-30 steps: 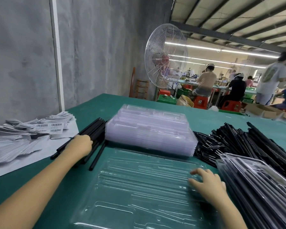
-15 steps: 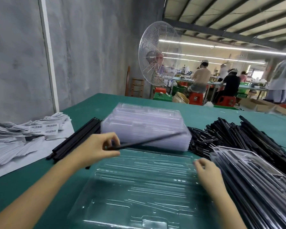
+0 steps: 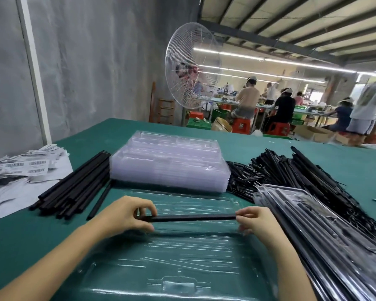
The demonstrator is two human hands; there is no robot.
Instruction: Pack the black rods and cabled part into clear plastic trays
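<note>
The left hand [image 3: 126, 216] and the right hand [image 3: 257, 221] each pinched one end of a black rod [image 3: 193, 217], which lay level between them over the clear tray [image 3: 182, 263]. From the hands, the rod bundle [image 3: 78, 187] lay at ten o'clock, the stacked trays [image 3: 169, 166] at twelve and the cabled parts [image 3: 291, 174] at two.

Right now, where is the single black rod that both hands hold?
In the head view, the black rod is level at lower centre, its ends held by the left hand and right hand, over the open clear tray.

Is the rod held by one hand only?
No, the left hand and the right hand each pinch one end of the black rod.
</note>
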